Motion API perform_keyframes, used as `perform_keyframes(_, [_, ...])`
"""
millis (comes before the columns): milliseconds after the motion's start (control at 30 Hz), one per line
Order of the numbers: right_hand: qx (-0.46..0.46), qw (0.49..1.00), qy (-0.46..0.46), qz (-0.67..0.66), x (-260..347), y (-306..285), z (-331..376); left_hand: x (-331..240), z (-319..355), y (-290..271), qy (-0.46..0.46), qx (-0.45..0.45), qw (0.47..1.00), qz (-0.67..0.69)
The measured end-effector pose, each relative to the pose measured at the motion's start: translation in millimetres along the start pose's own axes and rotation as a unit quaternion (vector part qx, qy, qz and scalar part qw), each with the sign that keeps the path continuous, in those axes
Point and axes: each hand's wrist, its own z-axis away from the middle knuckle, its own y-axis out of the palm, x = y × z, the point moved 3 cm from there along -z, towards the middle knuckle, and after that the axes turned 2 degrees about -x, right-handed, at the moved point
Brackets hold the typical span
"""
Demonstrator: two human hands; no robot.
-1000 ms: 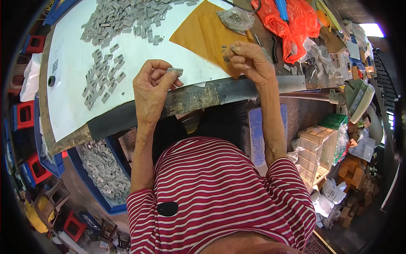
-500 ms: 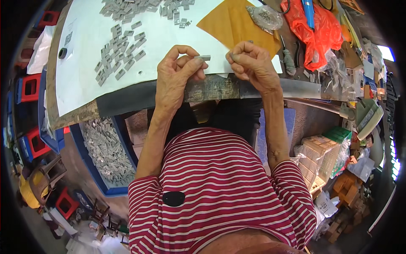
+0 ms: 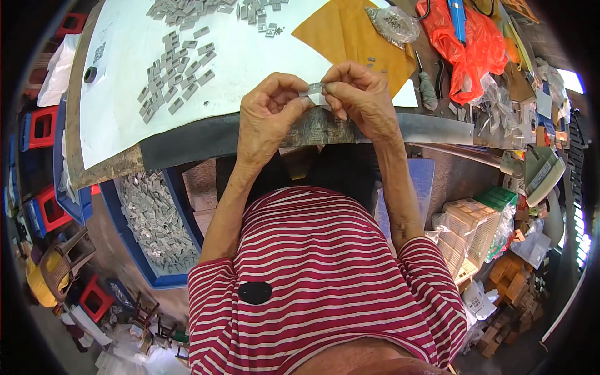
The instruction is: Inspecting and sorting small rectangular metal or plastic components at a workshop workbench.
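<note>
A small grey rectangular metal piece (image 3: 314, 89) is held over the near edge of the white sheet. My left hand (image 3: 267, 119) pinches its left end between thumb and fingers. At the other end, the fingertips of my right hand (image 3: 364, 103) are closed against the piece; whether they also hold a tiny part is hidden. To the left, several like grey pieces (image 3: 189, 81) lie in loose rows on the white sheet (image 3: 115, 125). More are heaped at the far side (image 3: 187, 11).
Brown paper (image 3: 331, 34) with tiny dark bits lies right of the sheet, a clear bag of small parts (image 3: 395, 26) on it. Farther right are a red plastic bag (image 3: 465, 59) and a thread-wrapped tool (image 3: 428, 97). A blue bin (image 3: 194, 215) of grey pieces stands below the table's left.
My right hand has moved left to meet the grey metal piece. My left hand has shifted slightly right with it, so both hands now touch the piece.
</note>
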Motion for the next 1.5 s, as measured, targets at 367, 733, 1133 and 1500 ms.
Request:
perform_keyframes(367, [0.009, 0.992, -0.004, 0.122, -2.1, -1.3, 1.5, 0.3, 3.7, -0.8, -0.008, -0.006, 0.989, -0.146])
perform_keyframes(733, [0.016, 0.988, 0.023, 0.153, -6.2, -3.5, 2.3, 4.3, 5.8, 2.2, -0.014, 0.007, 0.994, -0.105])
perform_keyframes(1133, [0.028, 0.995, 0.034, 0.094, -12.1, -3.2, 5.0, 6.6, 6.9, 2.7, -0.036, 0.015, 0.998, -0.042])
perform_keyframes(1500, [-0.034, 0.987, -0.019, 0.154, -16.1, 7.8, 8.2, 8.3, 7.2, -2.1, -0.047, 0.004, 0.998, -0.051])
